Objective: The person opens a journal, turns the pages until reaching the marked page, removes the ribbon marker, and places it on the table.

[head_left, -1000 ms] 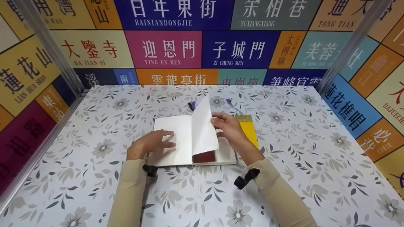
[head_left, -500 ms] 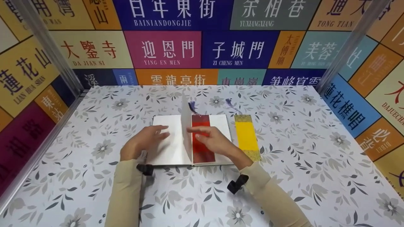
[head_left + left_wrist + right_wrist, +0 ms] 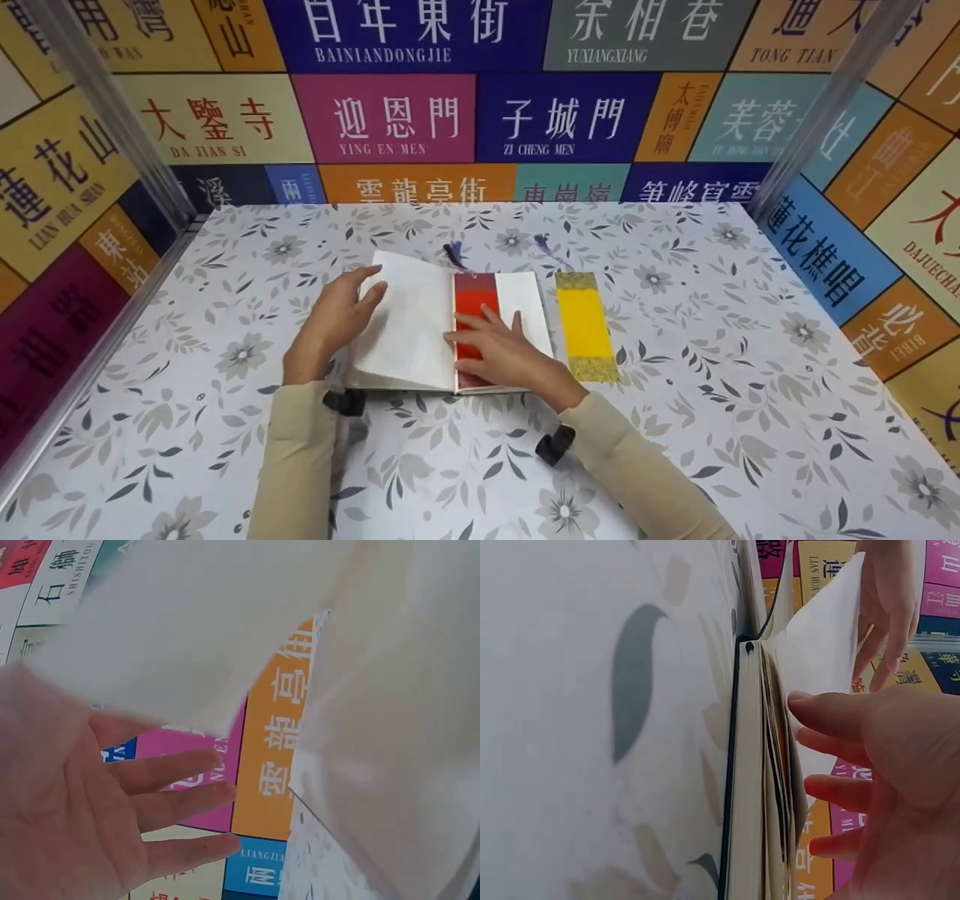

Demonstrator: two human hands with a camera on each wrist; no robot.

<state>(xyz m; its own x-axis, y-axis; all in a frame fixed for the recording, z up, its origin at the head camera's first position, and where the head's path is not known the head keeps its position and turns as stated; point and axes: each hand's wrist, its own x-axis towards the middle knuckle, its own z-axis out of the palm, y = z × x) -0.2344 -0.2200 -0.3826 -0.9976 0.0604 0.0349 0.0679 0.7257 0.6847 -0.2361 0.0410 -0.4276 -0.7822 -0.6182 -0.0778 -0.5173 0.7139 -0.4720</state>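
Note:
An open notebook (image 3: 521,289) with blank white pages lies in the middle of the table. One page (image 3: 412,322) leans over toward the left side, its outer edge raised. My left hand (image 3: 330,322) is at that raised edge, fingers extended; in the left wrist view the page (image 3: 187,630) overlaps part of the hand (image 3: 90,817). A red bookmark (image 3: 474,292) lies along the gutter on the right-hand page, a dark purple tassel (image 3: 455,253) beyond its top. Over the bookmark my right hand (image 3: 506,349) spreads its fingers, hiding its lower part.
To the right of the notebook lies a yellow bookmark (image 3: 586,322) with patterned ends and a purple tassel (image 3: 551,247). The table (image 3: 675,420) has a floral cover. Panels with printed characters (image 3: 386,118) wall it in at the back and both sides.
The page has swung from the right over to the left, uncovering the red bookmark. My right hand has released the page and moved left and down onto the bookmark; my left hand rose slightly.

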